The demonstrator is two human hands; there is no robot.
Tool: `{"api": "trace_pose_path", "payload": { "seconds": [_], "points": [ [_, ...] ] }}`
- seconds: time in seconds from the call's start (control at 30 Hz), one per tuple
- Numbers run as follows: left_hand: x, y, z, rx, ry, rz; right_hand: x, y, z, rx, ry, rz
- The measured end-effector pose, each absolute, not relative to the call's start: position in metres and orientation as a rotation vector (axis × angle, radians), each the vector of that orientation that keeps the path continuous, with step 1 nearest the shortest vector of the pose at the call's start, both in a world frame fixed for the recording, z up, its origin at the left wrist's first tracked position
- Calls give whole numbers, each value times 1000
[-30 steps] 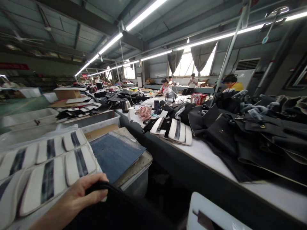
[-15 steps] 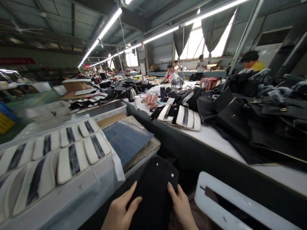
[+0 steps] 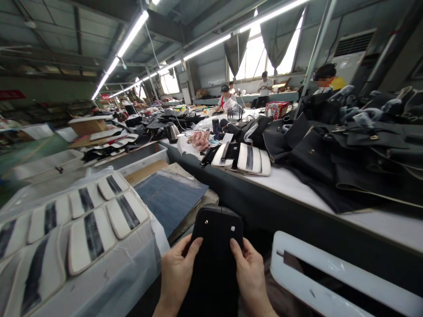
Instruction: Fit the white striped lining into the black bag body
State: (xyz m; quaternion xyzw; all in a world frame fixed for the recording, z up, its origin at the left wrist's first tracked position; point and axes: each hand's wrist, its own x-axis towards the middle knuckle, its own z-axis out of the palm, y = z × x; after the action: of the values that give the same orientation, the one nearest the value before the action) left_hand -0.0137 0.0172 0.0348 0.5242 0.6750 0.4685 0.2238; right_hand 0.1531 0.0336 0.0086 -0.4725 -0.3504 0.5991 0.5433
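A black bag flap piece (image 3: 216,259) with rounded far corners is held upright in front of me. Near its far edge sit a small gold-coloured stud and a small pale square spot. My left hand (image 3: 180,268) pinches its left edge, thumb on the near face. On the opposite edge, my right hand (image 3: 249,268) grips in the same way, thumb just below the pale spot. The fingers behind the piece are partly hidden. The lower end of the piece runs out of the picture.
White panels with dark stripes (image 3: 92,235) lie in rows at left. Beyond them, a blue-grey board (image 3: 172,200) rests on a bin. A white slotted frame (image 3: 330,268) stands at right. Black bag pieces (image 3: 363,154) cover the bench, and several people work farther back.
My left hand has closed onto the left edge; before, its fingers were more spread beside it. The black piece has come up more upright, and the view has shifted slightly right.
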Motion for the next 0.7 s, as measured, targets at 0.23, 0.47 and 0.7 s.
{"api": "trace_pose_path", "payload": {
  "seconds": [0.23, 0.47, 0.7],
  "points": [
    [0, 24, 22, 1263, 1706, 1211, 165, 38, 13, -1213, -954, 1252],
    [6, 24, 22, 1073, 1548, 1218, 169, 32, 17, -1135, -898, 1260],
    [8, 32, 45, 1027, 1496, 1194, 174, 28, 32, -1094, -882, 1224]
  ]
}}
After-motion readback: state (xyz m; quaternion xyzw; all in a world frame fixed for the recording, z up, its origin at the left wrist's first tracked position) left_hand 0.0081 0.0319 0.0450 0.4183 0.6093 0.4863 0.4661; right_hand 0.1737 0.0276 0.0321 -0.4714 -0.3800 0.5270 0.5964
